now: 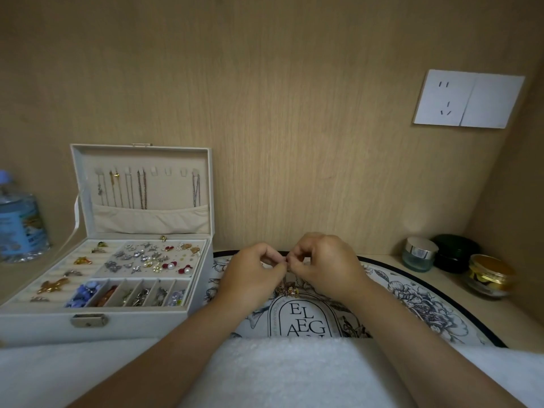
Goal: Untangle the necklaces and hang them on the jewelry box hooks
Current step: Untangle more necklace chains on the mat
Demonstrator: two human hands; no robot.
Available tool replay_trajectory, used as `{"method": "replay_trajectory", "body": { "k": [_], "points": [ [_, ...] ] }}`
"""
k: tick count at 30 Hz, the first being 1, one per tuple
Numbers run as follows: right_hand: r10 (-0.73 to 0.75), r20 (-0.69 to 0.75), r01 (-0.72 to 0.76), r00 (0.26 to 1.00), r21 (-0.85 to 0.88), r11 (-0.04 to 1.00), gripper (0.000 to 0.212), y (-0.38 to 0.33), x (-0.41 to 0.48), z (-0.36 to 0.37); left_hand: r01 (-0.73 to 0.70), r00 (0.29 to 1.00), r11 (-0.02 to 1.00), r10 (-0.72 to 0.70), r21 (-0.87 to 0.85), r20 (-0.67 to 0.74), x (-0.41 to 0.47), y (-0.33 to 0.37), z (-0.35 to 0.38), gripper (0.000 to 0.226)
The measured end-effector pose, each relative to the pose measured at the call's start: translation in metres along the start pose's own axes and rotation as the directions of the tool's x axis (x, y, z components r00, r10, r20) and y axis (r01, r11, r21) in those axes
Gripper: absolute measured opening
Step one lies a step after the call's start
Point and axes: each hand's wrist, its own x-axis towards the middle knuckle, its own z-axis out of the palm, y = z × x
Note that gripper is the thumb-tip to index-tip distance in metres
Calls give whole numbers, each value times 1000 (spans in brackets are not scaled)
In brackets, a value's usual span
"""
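L+R close together: left hand (253, 272) and right hand (323, 266) both pinch the necklace (290, 290) fingertip to fingertip. Its tangle dangles just below, near the floral mat's (426, 304) far edge. Jewelry box (153, 322) lies off its left edge, nearer the L hand, w/ free hooks (167, 171) mid-lid.

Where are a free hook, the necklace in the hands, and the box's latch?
free hook (167, 171), head view, on its pale tab.
necklace (290, 290), head view, on its charm cluster.
latch (89, 320), head view, on the metal plate's middle.
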Motion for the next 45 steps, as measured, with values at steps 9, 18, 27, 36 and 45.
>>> {"method": "replay_trajectory", "body": {
  "k": [9,18,27,36,45],
  "points": [
    [333,313,-456,890,652,606,26,-9,4,-6,51,997,992,-45,-117,60,-1,2,0,6],
    [173,368,-370,914,574,731,36,-3,4,-13,94,991,937,-54,-338,124,1,19,-13,15],
    [89,510,-425,856,594,683,47,-7,4,-12,-338,941,876,309,345,138,6,20,-23,6],
    [47,514,-380,857,567,731,46,6,2,-28,254,928,924,-150,-284,342,6,37,-23,27],
    [61,420,-387,906,761,521,18,15,3,-32,209,905,963,-123,-172,408,8,29,-30,19]
  ]
}}
